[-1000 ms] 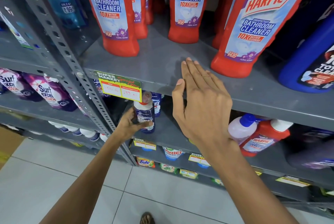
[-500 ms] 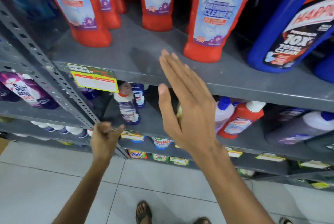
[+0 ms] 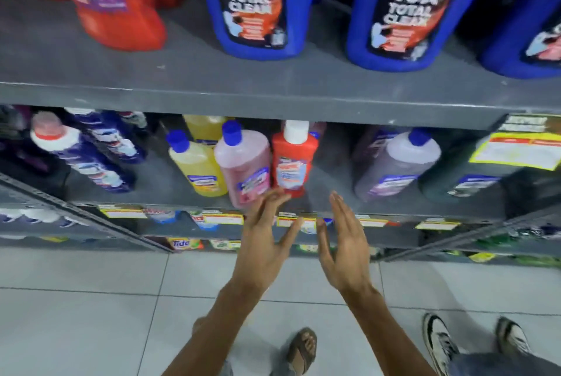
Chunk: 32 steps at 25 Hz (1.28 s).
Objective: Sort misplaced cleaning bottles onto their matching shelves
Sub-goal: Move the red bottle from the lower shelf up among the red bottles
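A small red bottle (image 3: 292,163) with a white cap stands on the middle shelf (image 3: 328,175), between a pink blue-capped bottle (image 3: 244,167) and a purple bottle (image 3: 394,166). A yellow bottle (image 3: 195,167) stands left of the pink one. My left hand (image 3: 264,242) is open, its fingertips just below the pink and red bottles. My right hand (image 3: 344,245) is open beside it, fingers up, below the gap right of the red bottle. Neither hand holds anything. On the top shelf (image 3: 273,96) stand large red bottles (image 3: 121,11) and large blue bottles (image 3: 255,5).
Dark blue white-capped bottles (image 3: 91,150) fill the middle shelf's left side. A yellow price tag (image 3: 519,147) hangs at the right. Lower shelves hold detergent packs (image 3: 182,243). On the tiled floor are my sandalled foot (image 3: 300,348) and another person's sneakers (image 3: 440,342).
The view has shifted right along the shelves. My left hand let go of the dark blue bottle and moved right beside my right hand, which dropped from the top shelf's edge.
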Available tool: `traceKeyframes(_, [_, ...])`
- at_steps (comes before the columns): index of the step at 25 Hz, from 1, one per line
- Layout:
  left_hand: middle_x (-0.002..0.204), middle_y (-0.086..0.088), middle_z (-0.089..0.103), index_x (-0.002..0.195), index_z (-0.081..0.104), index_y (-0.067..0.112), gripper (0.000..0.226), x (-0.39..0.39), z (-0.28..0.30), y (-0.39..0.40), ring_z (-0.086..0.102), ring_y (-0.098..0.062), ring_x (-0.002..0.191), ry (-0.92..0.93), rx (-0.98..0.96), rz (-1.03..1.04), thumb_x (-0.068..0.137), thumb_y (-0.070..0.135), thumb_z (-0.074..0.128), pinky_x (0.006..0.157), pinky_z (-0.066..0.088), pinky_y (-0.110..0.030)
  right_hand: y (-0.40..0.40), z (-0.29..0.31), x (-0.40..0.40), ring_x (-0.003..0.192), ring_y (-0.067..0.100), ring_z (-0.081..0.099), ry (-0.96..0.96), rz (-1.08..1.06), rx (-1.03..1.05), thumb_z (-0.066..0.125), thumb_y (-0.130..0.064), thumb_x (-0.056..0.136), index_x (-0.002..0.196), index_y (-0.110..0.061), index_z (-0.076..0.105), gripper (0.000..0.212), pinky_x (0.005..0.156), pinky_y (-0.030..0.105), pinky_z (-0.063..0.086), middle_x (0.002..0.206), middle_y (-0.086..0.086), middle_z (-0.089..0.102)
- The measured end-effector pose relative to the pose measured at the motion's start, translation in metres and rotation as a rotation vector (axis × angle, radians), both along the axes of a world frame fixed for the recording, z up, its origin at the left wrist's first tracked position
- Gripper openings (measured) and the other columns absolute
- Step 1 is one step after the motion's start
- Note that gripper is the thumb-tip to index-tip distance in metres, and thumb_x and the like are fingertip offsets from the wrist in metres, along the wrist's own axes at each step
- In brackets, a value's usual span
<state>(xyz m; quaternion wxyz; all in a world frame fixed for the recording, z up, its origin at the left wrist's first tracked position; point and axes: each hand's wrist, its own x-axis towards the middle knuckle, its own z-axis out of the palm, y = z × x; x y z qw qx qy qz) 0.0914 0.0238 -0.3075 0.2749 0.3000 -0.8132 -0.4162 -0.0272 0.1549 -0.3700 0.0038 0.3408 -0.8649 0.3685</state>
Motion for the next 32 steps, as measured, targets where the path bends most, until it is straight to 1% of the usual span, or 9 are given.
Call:
traceKeyframes(2, [0.151,-0.023,0.058,0.146,0.059,-0.004,0.062,-0.031,0.019,0.000,0.056,-0.032,0.145,-0.008,-0.103,0.076,0.092,0.009,0.087,0.124,0.042,-0.034,-0.007,-0.017,-0.021,0.156,0.029,0.048,-0.025,0.006,0.053,0.055,-0.033,0.109,0.161,-0.007,0.047,0.059,0.126,0.050,0.045,0.168,0.008,0.050])
traceKeyframes(5, [0.164,-0.029,0.041,0.158,0.039,-0.008,0.086,-0.068,0.041,-0.009,0.038,-0.036,0.156,-0.031,-0.211,0.178,0.088,0.002,0.087,0.131,0.017,-0.015,-0.019,-0.044,-0.045,0.158,0.029,0.046,-0.008,0.051,0.094,0.052,-0.034,0.110,0.162,-0.004,0.045,0.060,0.129,0.048,0.042,0.169,0.011,0.047])
traceKeyframes(6, [0.167,-0.028,0.037,0.161,0.033,-0.007,0.092,-0.078,0.045,-0.013,0.034,-0.036,0.158,-0.084,-0.241,0.181,0.087,0.002,0.087,0.132,0.013,-0.017,-0.022,-0.054,-0.051,0.158,0.029,0.046,0.005,0.061,0.097,0.053,-0.033,0.110,0.162,-0.003,0.045,0.060,0.128,0.047,0.042,0.169,0.012,0.047])
traceKeyframes(10, [0.165,-0.026,0.042,0.164,0.025,-0.004,0.104,-0.103,0.047,-0.032,0.040,-0.043,0.155,-0.290,-0.185,0.159,0.082,-0.006,0.089,0.127,0.034,-0.046,-0.025,-0.084,-0.056,0.155,0.032,0.051,0.092,0.080,0.082,0.060,-0.030,0.108,0.158,0.000,0.049,0.060,0.127,0.048,0.045,0.166,0.016,0.052])
traceKeyframes(16, [0.140,-0.022,0.062,0.142,0.048,0.000,0.082,-0.102,0.046,-0.050,0.057,-0.044,0.128,-0.287,-0.157,0.149,0.074,-0.008,0.092,0.107,0.047,-0.049,-0.031,-0.093,-0.066,0.158,0.031,0.047,0.202,0.089,0.165,0.056,-0.033,0.110,0.158,0.001,0.049,0.059,0.130,0.047,0.041,0.168,0.016,0.049])
traceKeyframes(26, [0.112,0.008,0.074,0.131,0.070,0.013,0.069,-0.084,0.033,-0.054,0.073,-0.016,0.103,-0.189,0.119,-0.016,0.070,0.011,0.103,0.095,0.062,-0.031,-0.035,-0.095,-0.062,0.158,0.030,0.047,0.301,0.067,0.247,0.042,-0.036,0.112,0.157,-0.001,0.051,0.058,0.130,0.048,0.041,0.168,0.016,0.048])
traceKeyframes(29, [0.098,0.020,0.073,0.106,0.069,0.027,0.054,-0.063,0.051,-0.047,0.074,0.001,0.092,-0.114,0.150,0.008,0.067,0.014,0.104,0.080,0.059,-0.006,-0.034,-0.087,-0.061,0.154,0.034,0.052,0.280,0.073,0.227,0.056,-0.027,0.108,0.153,0.004,0.054,0.055,0.125,0.053,0.047,0.164,0.020,0.052])
traceKeyframes(30, [0.099,0.013,0.077,0.105,0.071,0.022,0.051,-0.050,0.059,-0.046,0.076,-0.003,0.094,-0.091,0.167,0.009,0.066,0.014,0.105,0.081,0.059,-0.008,-0.035,-0.080,-0.058,0.151,0.037,0.055,0.259,0.068,0.212,0.060,-0.023,0.107,0.151,0.006,0.056,0.053,0.121,0.055,0.051,0.162,0.022,0.054])
traceKeyframes(32, [0.107,-0.007,0.084,0.117,0.075,0.009,0.062,-0.022,0.088,-0.047,0.081,-0.024,0.102,-0.040,0.221,-0.012,0.065,0.014,0.106,0.091,0.067,-0.029,-0.041,-0.059,-0.048,0.145,0.042,0.060,0.245,0.081,0.148,0.057,-0.015,0.105,0.147,0.010,0.058,0.048,0.114,0.060,0.055,0.157,0.026,0.058])
